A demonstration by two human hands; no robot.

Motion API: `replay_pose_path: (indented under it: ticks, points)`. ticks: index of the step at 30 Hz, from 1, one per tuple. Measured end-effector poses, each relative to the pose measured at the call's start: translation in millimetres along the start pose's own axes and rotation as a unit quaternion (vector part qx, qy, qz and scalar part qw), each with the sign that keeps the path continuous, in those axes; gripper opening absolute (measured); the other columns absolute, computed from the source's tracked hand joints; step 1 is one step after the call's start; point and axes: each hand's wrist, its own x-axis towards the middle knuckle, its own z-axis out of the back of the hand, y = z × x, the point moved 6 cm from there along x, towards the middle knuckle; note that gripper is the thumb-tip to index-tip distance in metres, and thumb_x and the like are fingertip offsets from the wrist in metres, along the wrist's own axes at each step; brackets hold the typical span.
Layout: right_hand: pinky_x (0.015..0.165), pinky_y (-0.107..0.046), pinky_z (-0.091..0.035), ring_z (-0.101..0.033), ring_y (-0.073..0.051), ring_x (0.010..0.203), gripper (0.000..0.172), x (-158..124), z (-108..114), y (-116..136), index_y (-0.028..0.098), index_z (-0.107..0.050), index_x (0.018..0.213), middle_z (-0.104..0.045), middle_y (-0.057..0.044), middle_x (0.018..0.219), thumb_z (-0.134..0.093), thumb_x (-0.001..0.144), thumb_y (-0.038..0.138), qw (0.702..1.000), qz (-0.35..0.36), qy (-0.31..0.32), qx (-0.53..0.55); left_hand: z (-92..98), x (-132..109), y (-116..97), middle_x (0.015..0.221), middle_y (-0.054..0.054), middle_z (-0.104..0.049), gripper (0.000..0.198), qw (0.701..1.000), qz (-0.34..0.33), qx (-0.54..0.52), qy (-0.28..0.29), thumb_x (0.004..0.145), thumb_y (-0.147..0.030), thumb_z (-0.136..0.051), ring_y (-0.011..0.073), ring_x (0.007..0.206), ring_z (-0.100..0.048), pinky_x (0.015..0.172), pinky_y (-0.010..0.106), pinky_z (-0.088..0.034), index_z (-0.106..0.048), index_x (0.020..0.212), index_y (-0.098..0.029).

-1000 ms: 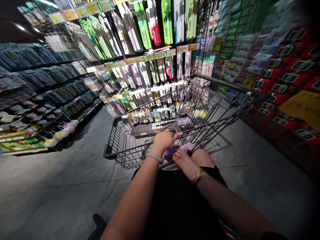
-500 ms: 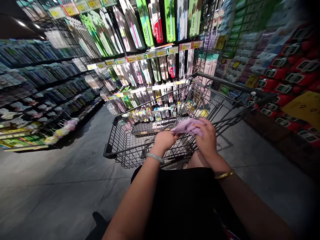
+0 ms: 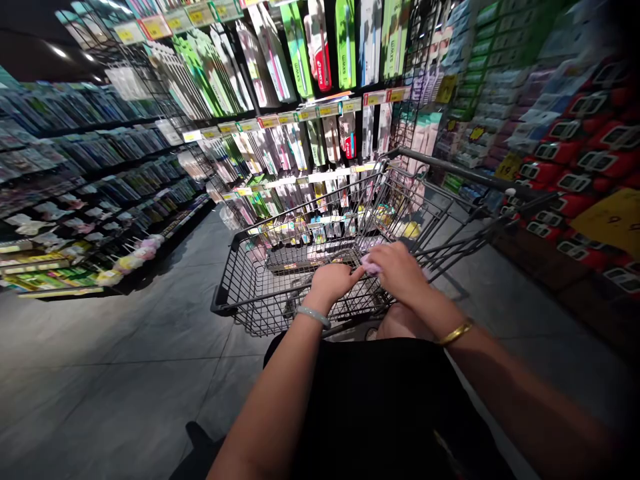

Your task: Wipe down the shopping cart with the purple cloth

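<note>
A lilac cloth (image 3: pixel 371 265) is bunched up in my right hand (image 3: pixel 397 270), mostly hidden under its closed fingers. My left hand (image 3: pixel 331 283) is just to the left, its fingers curled and one digit stretched up against the cloth. Whatever its other fingers hold, if anything, is hidden from me. Both hands are over the near side of a dark wire shopping cart (image 3: pixel 250 300), and I cannot tell whether the left one touches the rim.
Beyond the cart stands a rack of packaged toothbrushes (image 3: pixel 320 47) with price tags. Another stocked shelf (image 3: pixel 100 173) runs along the left. Red packaged goods (image 3: pixel 575 180) are stacked on the right. Grey tiled floor (image 3: pixel 125 373) lies around the cart.
My right hand has moved left and down towards my left hand, turning its back upward. The cloth, spread between both hands before, is now crumpled under my right hand.
</note>
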Motion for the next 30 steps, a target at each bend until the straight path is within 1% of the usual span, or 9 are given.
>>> replay_pose_path:
  ticks: [3,9,11,15,17,20,23,26,30]
  points:
    - [0.083,-0.034,-0.038,-0.053,-0.025,0.099,0.029,2.9,-3.8,11.5,0.020,-0.071,0.106,-0.067,-0.009,0.116,-0.051,0.085,0.017,0.999,-0.008,0.031,-0.010,-0.7,-0.9,0.9,0.091,0.010,-0.075,0.085,1.000,-0.002,-0.006,-0.002,0.092,-0.076,-0.007,0.0273,0.089,-0.070,0.074,0.033,-0.050,-0.073,0.086,-0.022]
    - [0.066,-0.034,-0.037,-0.063,-0.027,0.087,0.032,24.5,8.9,-46.0,0.021,-0.075,0.099,-0.070,-0.014,0.101,-0.049,0.088,0.037,0.964,-0.220,0.117,-0.092,-0.9,-2.9,1.4,0.084,0.012,-0.073,0.090,1.000,-0.005,-0.010,-0.008,0.091,-0.076,-0.003,0.0281,0.088,-0.070,0.075,0.034,-0.050,-0.072,0.079,-0.019]
    - [0.069,-0.034,-0.039,-0.064,-0.028,0.091,0.034,29.9,1.9,-29.0,0.024,-0.075,0.102,-0.071,-0.012,0.105,-0.049,0.088,0.042,0.972,-0.183,0.137,-0.047,-1.6,-2.3,1.4,0.088,0.012,-0.074,0.087,1.000,-0.008,-0.008,-0.007,0.093,-0.073,-0.005,0.0275,0.090,-0.069,0.076,0.034,-0.049,-0.073,0.083,-0.019]
    - [0.084,-0.034,-0.041,-0.061,-0.027,0.105,0.043,26.9,-10.0,21.6,0.026,-0.067,0.123,-0.069,-0.009,0.117,-0.059,0.081,0.034,0.987,0.026,0.160,0.021,-4.5,-0.5,2.7,0.097,0.010,-0.075,0.073,1.000,-0.018,-0.004,0.000,0.098,-0.062,-0.014,0.0260,0.093,-0.069,0.076,0.032,-0.049,-0.074,0.093,-0.021]
    - [0.085,-0.033,-0.040,-0.060,-0.026,0.105,0.048,23.1,-10.2,20.9,0.026,-0.065,0.124,-0.069,-0.008,0.116,-0.064,0.076,0.028,0.980,0.088,0.175,0.022,-5.0,-0.1,2.8,0.096,0.009,-0.075,0.073,1.000,-0.026,-0.008,-0.001,0.098,-0.064,-0.014,0.0260,0.093,-0.069,0.075,0.031,-0.049,-0.074,0.094,-0.022]
    - [0.075,-0.031,-0.039,-0.062,-0.023,0.089,0.025,25.5,-11.8,-10.0,0.024,-0.073,0.100,-0.072,-0.006,0.099,-0.062,0.079,0.031,0.975,0.067,0.212,-0.005,-4.3,0.0,2.8,0.091,0.009,-0.074,0.083,1.000,-0.025,-0.015,-0.007,0.094,-0.073,-0.008,0.0269,0.091,-0.070,0.075,0.032,-0.049,-0.073,0.089,-0.022]
    - [0.074,-0.033,-0.039,-0.061,-0.025,0.087,0.033,34.5,-13.5,-35.4,0.022,-0.075,0.090,-0.073,-0.009,0.091,-0.050,0.088,0.044,0.983,-0.025,0.173,-0.057,-3.0,-0.3,2.7,0.087,0.010,-0.074,0.087,1.000,-0.015,-0.015,-0.009,0.091,-0.077,-0.005,0.0276,0.090,-0.070,0.074,0.033,-0.050,-0.072,0.084,-0.022]
    - [0.080,-0.035,-0.038,-0.060,-0.028,0.100,0.044,38.3,-20.1,-27.1,0.016,-0.076,0.095,-0.073,-0.014,0.101,-0.040,0.093,0.042,0.985,-0.080,0.113,-0.103,-2.0,-1.3,2.2,0.087,0.010,-0.074,0.087,1.000,-0.016,-0.011,-0.009,0.091,-0.076,-0.005,0.0274,0.089,-0.070,0.074,0.033,-0.050,-0.072,0.083,-0.021]
    - [0.064,-0.031,-0.034,-0.064,-0.023,0.082,0.045,32.9,-37.5,-1.6,0.018,-0.074,0.087,-0.074,-0.011,0.094,-0.038,0.095,0.043,0.980,-0.083,0.167,-0.074,-1.2,-4.4,3.0,0.092,0.009,-0.074,0.083,1.000,-0.023,-0.010,-0.012,0.097,-0.066,-0.004,0.0260,0.090,-0.069,0.076,0.033,-0.050,-0.073,0.088,-0.021]
